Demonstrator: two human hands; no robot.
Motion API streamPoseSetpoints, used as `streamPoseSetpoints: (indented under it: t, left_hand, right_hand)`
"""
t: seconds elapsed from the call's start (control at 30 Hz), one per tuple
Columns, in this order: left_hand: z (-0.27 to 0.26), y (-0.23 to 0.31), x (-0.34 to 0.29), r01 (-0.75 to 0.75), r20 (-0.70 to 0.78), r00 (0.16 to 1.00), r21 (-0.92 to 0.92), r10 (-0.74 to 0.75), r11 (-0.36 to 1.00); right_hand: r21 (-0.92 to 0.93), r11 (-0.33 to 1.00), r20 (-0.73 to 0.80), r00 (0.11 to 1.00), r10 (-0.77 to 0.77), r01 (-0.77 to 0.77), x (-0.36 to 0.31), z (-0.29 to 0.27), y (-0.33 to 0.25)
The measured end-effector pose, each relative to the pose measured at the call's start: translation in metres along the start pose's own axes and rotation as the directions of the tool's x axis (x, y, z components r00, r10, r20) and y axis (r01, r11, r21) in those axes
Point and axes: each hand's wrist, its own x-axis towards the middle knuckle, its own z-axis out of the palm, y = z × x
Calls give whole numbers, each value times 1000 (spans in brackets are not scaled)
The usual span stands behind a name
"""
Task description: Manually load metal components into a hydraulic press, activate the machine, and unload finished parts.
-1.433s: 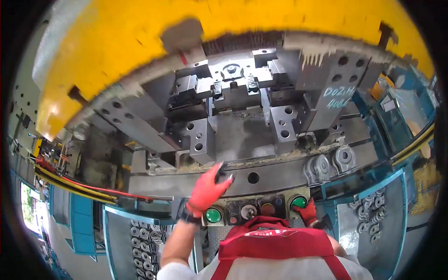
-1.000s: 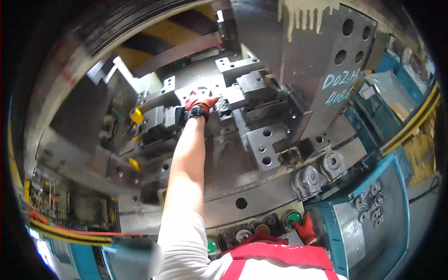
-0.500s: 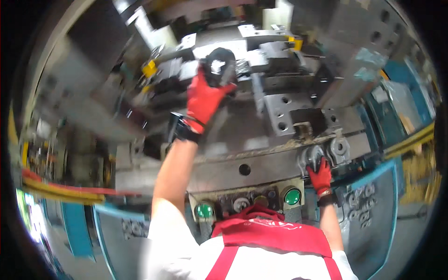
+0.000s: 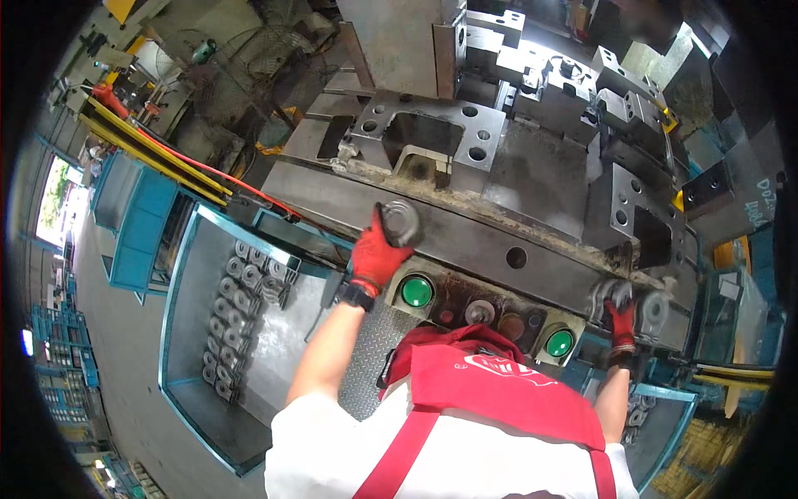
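Note:
My left hand, in a red glove with dark fingertips, grips a round grey metal part over the near edge of the press bed. Out to the right, my right hand in a matching glove has its fingers closed on another grey metal part, slightly blurred. Right beside it lies one more metal part with a round hole. At the far right of the bed stands the die, apart from both hands, with a shiny ring-shaped piece visible on it.
Below the bed edge is a control panel with a green button at the left and a second green button at the right. A blue-rimmed metal bin at left holds several finished-looking parts in rows. A second bin stands at lower right.
The view has swung to the left. My left hand has come back from the die to the bed's near edge, holding a round part. My right hand stays at the parts on the right.

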Motion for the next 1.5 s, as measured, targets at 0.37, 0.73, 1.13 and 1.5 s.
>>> streamPoseSetpoints:
  t: [0.37, 0.73, 1.13, 1.5]
  left_hand:
    - [26, -87, 81, 64, -191, 982, 310, -4, 949]
    - [13, -81, 66, -94, -396, 911, 64, 112, 993]
    - [16, -116, 26, -41, -411, 895, -467, -175, 883]
    - [43, -154, 8, 4, -405, 856, -615, -321, 788]
  right_hand:
    - [193, 981, -138, 989, 60, -33, -58, -25, -42]
    - [644, 683, 27, 882, -470, 344, -133, -80, -333]
    - [-378, 888, -216, 908, -358, 260, 98, -16, -535]
    - [-743, 434, 148, 759, -634, 508, 244, 90, -564]
